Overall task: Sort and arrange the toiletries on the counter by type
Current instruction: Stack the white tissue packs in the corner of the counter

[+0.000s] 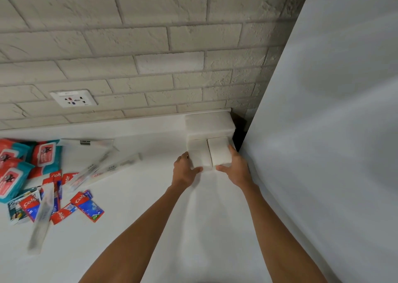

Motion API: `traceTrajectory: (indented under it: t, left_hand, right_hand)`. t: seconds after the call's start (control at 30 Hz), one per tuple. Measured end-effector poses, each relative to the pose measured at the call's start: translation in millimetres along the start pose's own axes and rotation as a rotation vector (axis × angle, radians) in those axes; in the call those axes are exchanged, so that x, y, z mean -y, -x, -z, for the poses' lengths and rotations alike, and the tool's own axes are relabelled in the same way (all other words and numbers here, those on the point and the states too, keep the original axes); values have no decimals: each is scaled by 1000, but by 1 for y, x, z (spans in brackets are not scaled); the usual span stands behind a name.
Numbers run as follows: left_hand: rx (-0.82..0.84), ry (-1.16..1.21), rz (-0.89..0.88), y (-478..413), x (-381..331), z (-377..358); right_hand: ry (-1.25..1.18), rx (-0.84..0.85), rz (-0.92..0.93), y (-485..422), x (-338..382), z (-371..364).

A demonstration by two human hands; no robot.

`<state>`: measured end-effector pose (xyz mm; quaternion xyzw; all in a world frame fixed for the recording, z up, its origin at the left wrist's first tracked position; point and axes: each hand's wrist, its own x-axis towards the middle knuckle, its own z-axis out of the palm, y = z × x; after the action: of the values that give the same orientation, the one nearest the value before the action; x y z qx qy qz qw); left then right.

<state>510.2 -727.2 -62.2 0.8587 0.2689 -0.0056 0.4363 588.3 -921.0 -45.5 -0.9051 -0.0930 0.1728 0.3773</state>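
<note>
White tabletop (129, 229), 1 o'clock: left hand (185, 171) gripped left white pack (199, 154); right hand (236, 170) gripped right white pack (219, 151).

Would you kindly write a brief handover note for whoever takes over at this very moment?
Left hand grips the left pack; right hand grips the right pack.
Both white packs are side by side at the back right corner of the counter, in front of a large pack by the wall.
Done: white packs grouped.
Left: wipes, toothpaste sachets and wrapped toothbrushes lie mixed at the counter's left; sort them by type.
</note>
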Motion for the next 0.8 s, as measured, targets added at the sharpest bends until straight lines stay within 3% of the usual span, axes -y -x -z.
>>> traceTrajectory:
  t: [0.27,0.4,0.8]
  left_hand:
    - [11,-182,-65,37,13,40]
    - [-46,-247,-139,74,44,74]
    - [-137,-186,-5,200,199,226]
  right_hand:
    - [187,-36,92,20,18,-7]
    - [117,-36,128,59,48,-30]
    - [42,44,172,207,157,-209]
